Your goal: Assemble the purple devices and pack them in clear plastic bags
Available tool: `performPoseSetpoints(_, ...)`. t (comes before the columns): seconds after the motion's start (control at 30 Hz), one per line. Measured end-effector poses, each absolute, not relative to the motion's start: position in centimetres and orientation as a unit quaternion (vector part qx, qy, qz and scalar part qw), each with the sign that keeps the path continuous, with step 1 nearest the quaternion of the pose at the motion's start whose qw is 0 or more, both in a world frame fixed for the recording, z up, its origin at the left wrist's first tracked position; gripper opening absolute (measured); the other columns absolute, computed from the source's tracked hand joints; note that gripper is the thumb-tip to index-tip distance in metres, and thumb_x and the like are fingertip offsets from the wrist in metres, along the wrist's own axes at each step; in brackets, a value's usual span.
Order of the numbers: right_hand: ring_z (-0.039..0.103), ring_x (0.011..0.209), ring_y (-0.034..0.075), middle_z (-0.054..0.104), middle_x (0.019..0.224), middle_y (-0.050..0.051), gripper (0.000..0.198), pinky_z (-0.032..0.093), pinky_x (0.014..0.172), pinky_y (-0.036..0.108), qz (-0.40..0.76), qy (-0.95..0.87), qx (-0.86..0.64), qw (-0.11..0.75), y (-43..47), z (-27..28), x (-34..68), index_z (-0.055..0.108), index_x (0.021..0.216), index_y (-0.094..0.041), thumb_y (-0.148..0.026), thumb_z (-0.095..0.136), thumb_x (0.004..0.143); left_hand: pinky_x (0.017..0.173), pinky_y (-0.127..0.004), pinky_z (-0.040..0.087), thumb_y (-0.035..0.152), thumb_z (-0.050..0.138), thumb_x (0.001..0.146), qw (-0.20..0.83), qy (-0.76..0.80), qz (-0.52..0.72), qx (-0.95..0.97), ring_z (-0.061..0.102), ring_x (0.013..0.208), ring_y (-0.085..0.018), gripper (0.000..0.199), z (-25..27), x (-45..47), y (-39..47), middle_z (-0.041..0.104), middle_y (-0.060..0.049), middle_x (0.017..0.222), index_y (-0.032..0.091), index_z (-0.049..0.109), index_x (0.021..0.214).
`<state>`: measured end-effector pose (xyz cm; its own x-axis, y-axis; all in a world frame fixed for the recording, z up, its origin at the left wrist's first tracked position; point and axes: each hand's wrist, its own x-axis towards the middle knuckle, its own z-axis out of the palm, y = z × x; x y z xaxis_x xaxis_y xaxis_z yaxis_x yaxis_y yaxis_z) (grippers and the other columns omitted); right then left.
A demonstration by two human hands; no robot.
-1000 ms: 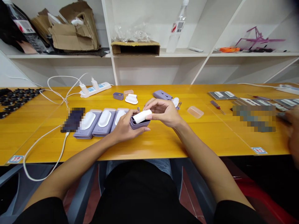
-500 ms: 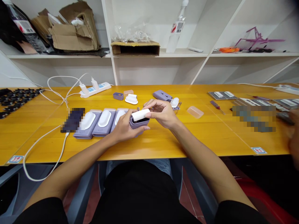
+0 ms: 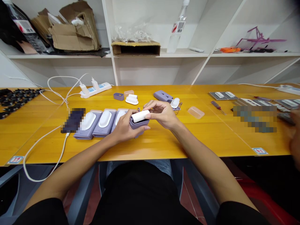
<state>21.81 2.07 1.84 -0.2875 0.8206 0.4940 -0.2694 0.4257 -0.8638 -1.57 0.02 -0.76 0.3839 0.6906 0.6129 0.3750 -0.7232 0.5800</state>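
My left hand point(image 3: 126, 126) is wrapped around a purple plastic case point(image 3: 140, 124), which is tilted above the table. A white ribbed roller point(image 3: 141, 116) sits at the case's upper opening. From the right, my right hand point(image 3: 162, 114) pinches the roller's end between thumb and fingers. Left of my hands lie several purple cases with white oval parts on top, among them one purple case point(image 3: 104, 125) in the middle. My left hand partly covers the nearest of them. Behind my right hand are another purple case point(image 3: 162, 96) and a white oval part point(image 3: 175, 102).
A phone point(image 3: 73, 120) with a white cable lies at left, near a power strip point(image 3: 97, 90). Farther back are a purple cap point(image 3: 118, 96) and a white part point(image 3: 132, 99). A clear cover point(image 3: 196, 112) and a screwdriver point(image 3: 217, 107) lie right. Another person's hand point(image 3: 295, 137) shows at the right edge.
Almost nothing differs. The white roller and my right fingers have shifted very slightly left and down; my left hand keeps its hold on the case.
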Motion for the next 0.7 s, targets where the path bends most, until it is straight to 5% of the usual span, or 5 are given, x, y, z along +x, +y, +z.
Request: performPoseSetpoints(0.7, 0.078, 0.095, 0.019, 0.084, 0.101, 0.004, 0.038, 0.063, 0.082, 0.032, 0.527, -0.643, -0.182, 0.526, 2.58, 1.61, 21.91, 0.092, 0.090, -0.026, -0.035, 0.118, 0.064, 0.091, -0.036, 0.064, 0.057, 0.097, 0.092, 0.141, 0.306, 0.461, 0.821, 0.082, 0.105, -0.026, 0.065, -0.97, -1.76, 0.11, 0.082, -0.011, 0.124, 0.022, 0.060, 0.133)
